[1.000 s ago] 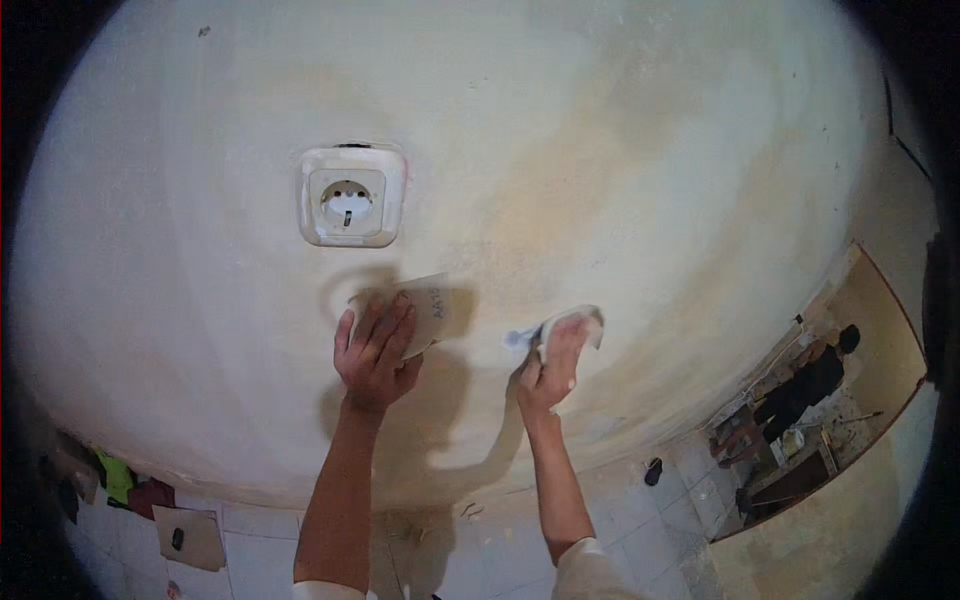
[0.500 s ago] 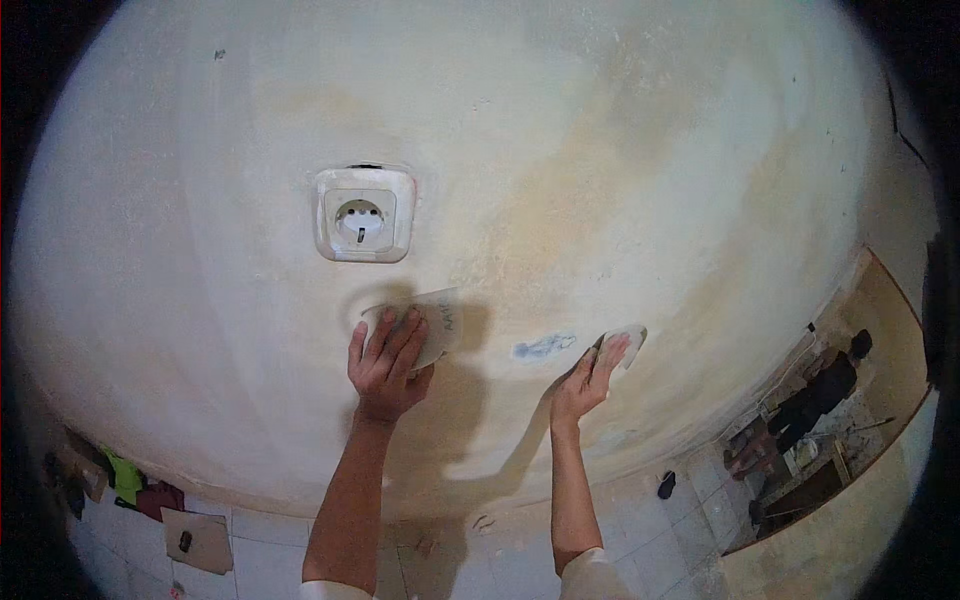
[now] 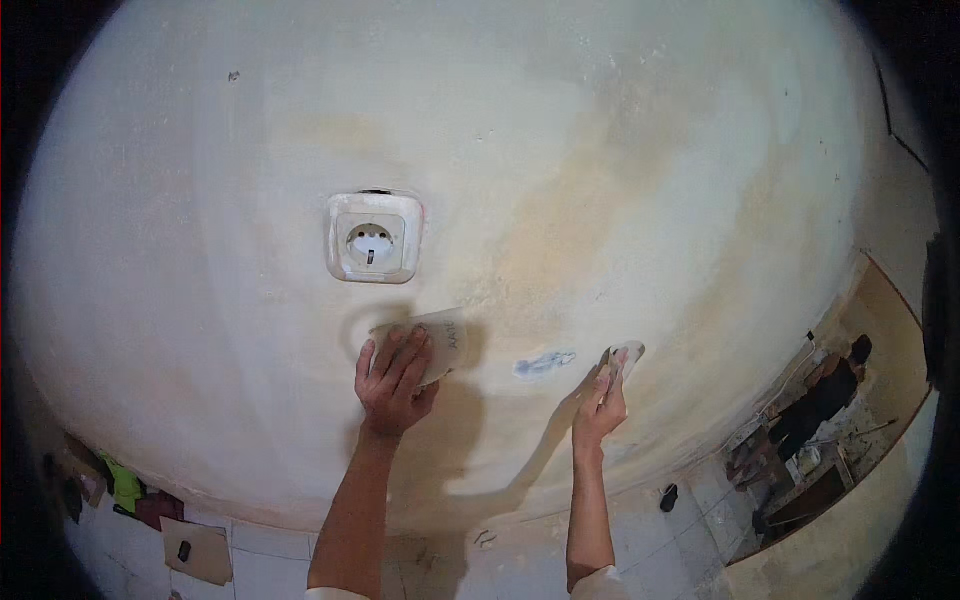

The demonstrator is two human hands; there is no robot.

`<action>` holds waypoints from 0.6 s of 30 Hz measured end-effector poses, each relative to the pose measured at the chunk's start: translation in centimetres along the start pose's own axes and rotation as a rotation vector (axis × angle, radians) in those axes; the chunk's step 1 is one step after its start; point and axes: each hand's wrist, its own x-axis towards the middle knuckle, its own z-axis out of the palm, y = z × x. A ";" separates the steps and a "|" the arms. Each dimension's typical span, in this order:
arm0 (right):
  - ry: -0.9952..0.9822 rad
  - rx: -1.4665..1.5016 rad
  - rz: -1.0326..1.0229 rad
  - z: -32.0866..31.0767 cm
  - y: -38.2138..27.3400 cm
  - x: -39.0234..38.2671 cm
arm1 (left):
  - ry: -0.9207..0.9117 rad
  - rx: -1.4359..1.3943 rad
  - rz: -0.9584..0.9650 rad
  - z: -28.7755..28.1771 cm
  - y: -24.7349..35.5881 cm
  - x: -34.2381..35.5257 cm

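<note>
Gripping a small pale pad (image 3: 630, 355), right hand (image 3: 600, 412) has shifted rightward across the blotchy cream wall (image 3: 500, 160), so the blue smeared patch (image 3: 545, 364) lies uncovered. Left hand (image 3: 397, 388), fingers spread, holds a grey paper sheet (image 3: 449, 340) against wall, below 1 square white plastic socket (image 3: 374, 238).

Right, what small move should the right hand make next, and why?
Probably slide the small pad in the right hand leftward over the blue mark: the mark shows uncovered on the wall, just left of the pad, with bare wall between. The left hand is on a sheet below the socket, clear of that path.
</note>
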 end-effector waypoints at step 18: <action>0.045 0.066 0.177 0.0 -1.5 -0.8 | -0.037 -0.032 0.006 0.1 -0.1 0.0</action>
